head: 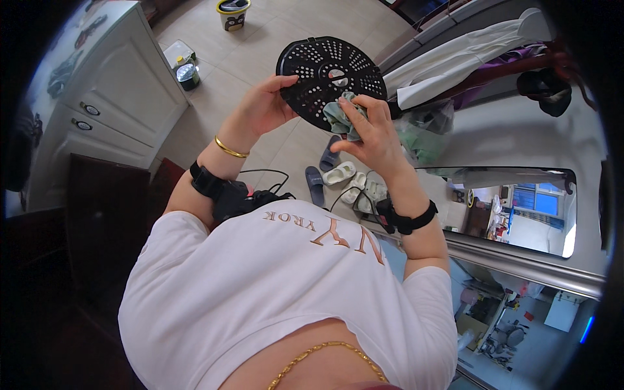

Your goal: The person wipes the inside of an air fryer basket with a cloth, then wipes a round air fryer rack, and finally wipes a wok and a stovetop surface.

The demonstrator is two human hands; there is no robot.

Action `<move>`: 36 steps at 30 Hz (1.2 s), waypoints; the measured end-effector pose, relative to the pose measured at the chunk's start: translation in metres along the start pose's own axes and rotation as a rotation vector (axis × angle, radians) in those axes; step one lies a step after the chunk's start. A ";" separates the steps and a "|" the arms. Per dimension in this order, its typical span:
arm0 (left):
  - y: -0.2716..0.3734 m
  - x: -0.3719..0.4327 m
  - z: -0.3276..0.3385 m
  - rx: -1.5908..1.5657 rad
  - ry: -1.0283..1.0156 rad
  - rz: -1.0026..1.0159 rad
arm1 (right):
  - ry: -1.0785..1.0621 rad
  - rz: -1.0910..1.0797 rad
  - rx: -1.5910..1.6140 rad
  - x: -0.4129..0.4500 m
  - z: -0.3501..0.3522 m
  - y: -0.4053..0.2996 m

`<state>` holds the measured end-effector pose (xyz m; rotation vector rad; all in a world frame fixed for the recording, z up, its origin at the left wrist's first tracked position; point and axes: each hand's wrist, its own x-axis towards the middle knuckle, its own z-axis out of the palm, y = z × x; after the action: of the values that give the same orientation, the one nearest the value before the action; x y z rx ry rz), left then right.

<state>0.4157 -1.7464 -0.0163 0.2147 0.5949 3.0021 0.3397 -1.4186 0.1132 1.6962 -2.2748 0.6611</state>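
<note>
A round black perforated plate (312, 63), with a hole at its centre, is held up in front of me over the tiled floor. My left hand (273, 105) grips its left edge, the thumb on the near face and the fingers mostly hidden behind. In my right hand (373, 129) is a crumpled grey-green cloth (343, 117), pressed against the lower right part of the plate. A black strap is fastened around each forearm.
Grey slippers (315, 185) and white shoes (340, 173) lie on the floor below. A white cabinet (122, 83) stands at left, with containers beside it. Farther off is a yellow-rimmed bucket (233, 19). White clothing (458, 53), a plastic bag (426, 131) and a mirror (516, 209) are at right.
</note>
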 end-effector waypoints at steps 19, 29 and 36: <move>-0.061 -0.008 0.016 0.290 -0.014 -0.077 | 0.393 0.307 -0.157 0.100 0.047 0.095; -0.069 0.003 -0.025 0.387 -0.082 -0.022 | 0.080 -0.030 -0.022 0.080 0.073 0.003; -0.057 -0.001 0.015 0.367 0.008 -0.010 | 0.302 -0.030 -0.127 0.085 0.034 0.066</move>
<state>0.4216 -1.6884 -0.0251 0.2185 1.1412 2.8594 0.2540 -1.4922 0.1060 1.4587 -2.0331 0.6969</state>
